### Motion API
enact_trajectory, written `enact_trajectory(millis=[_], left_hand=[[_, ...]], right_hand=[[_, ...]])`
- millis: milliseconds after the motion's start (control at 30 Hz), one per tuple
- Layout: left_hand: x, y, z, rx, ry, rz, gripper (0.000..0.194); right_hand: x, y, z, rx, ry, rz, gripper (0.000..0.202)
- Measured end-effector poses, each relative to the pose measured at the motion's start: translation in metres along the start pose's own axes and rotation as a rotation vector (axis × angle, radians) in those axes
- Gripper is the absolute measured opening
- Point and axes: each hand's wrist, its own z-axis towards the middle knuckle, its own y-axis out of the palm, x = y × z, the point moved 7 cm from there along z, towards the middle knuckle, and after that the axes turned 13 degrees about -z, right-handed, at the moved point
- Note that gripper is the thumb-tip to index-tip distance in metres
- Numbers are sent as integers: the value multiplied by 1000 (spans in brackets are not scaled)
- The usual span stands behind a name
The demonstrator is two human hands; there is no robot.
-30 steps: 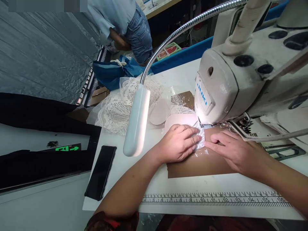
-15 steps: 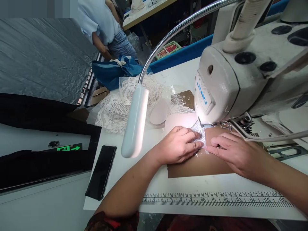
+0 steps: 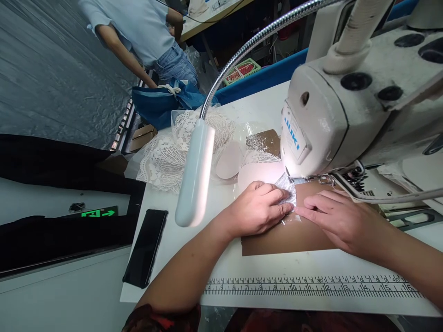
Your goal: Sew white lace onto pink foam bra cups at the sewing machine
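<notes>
A small white lacy fabric piece (image 3: 289, 188) lies under the needle area of the sewing machine (image 3: 311, 124), on top of a brown sheet (image 3: 270, 243). My left hand (image 3: 259, 208) presses on this fabric with its fingers bent together at the left side. From the right, my right hand (image 3: 334, 214) rests on the brown sheet, its thumb and index fingertip close together at the fabric's lower right edge. Clear film shows just below the fingertips. Behind my left hand lies a pale pink rounded piece (image 3: 258, 174).
A lamp (image 3: 194, 175) on a bendy metal neck hangs left of the machine. White lace (image 3: 162, 161), a black phone (image 3: 145, 249) and a printed ruler (image 3: 311, 288) are on the table. A person in light blue (image 3: 145, 37) stands beyond a blue bundle (image 3: 166, 103).
The person in the background has shifted, with an arm now reaching down toward the blue bundle. My hands and the fabric look almost unmoved.
</notes>
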Motion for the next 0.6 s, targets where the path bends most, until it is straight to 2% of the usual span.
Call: enact_trajectory(millis=[100,300,600], left_hand=[[1,-3,2,23,-5,-31,33],[-5,-2,11,40,-137,41,37],[-4,2,14,29,-130,44,38]], right_hand=[[-4,-1,2,8,-4,-16,46],[-5,3,-1,-1,31,18,42],[-2,4,-2,-1,57,82,36]])
